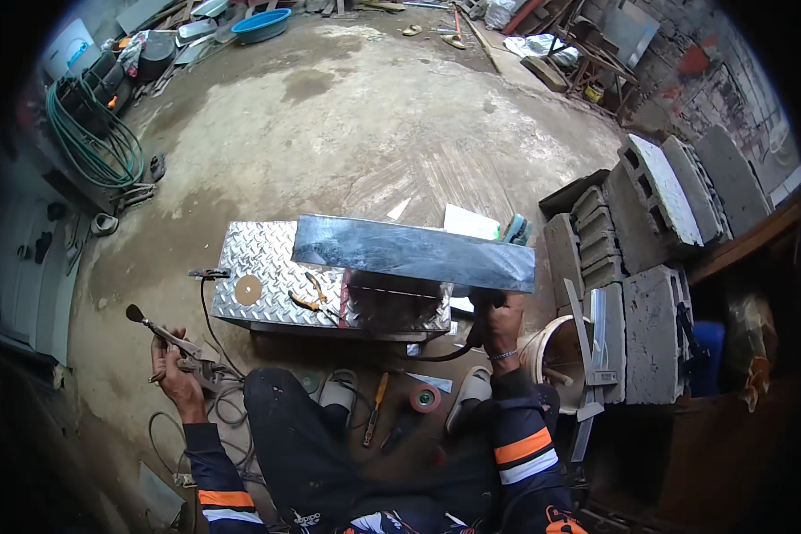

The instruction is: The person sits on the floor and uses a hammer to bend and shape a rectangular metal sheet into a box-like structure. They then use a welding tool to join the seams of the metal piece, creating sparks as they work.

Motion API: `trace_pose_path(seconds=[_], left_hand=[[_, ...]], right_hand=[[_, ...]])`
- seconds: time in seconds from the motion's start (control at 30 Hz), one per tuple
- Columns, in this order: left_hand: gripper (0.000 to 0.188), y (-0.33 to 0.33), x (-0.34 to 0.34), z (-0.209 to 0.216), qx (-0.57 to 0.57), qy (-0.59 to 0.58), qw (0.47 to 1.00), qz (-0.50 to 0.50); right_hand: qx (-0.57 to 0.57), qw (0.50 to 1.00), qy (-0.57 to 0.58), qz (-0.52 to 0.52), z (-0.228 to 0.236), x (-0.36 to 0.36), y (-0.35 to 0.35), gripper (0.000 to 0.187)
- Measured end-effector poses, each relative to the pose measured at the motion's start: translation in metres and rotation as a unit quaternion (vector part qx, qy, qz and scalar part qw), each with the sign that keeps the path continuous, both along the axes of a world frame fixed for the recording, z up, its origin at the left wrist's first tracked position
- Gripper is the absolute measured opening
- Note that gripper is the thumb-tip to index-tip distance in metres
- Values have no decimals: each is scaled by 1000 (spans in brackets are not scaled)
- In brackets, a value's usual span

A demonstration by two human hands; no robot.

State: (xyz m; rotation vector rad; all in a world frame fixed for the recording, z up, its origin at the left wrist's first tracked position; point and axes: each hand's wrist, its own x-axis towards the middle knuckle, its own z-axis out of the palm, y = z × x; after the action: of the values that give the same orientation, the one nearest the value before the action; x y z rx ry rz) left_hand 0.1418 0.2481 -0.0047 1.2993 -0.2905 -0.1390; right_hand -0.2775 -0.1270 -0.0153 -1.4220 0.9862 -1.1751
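My left hand (178,381) is closed around a slim tool (156,329) with a dark rounded tip, whose exact kind I cannot make out. My right hand (505,325) is closed at a dark handle (482,311) with a black cable curving from it; its fingers are partly hidden. Just above that hand lies the right end of a long grey metal strip (409,249), which spans a box topped with silver tread plate (271,245). On the plate are yellow-handled pliers (307,304) and a round tan disc (248,289). A cabled clamp (208,273) grips the plate's left edge.
Between my feet lie a yellow-handled tool (376,400) and a reddish grinding wheel (424,398). A white bucket (543,356) and metal square (596,377) stand at right, before stacked concrete blocks (654,329). Loose cables (231,414) sprawl near my left arm. A green hose (84,138) hangs far left.
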Motion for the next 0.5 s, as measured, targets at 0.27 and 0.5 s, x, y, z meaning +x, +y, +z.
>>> trace_pose_path(seconds=[0.27, 0.5], left_hand=[[55, -112, -31, 282, -304, 13, 886, -348], [63, -303, -128, 314, -281, 165, 803, -499]], right_hand=[[-74, 996, 18, 36, 30, 0, 35, 62], [-107, 994, 29, 7, 40, -8, 37, 62]])
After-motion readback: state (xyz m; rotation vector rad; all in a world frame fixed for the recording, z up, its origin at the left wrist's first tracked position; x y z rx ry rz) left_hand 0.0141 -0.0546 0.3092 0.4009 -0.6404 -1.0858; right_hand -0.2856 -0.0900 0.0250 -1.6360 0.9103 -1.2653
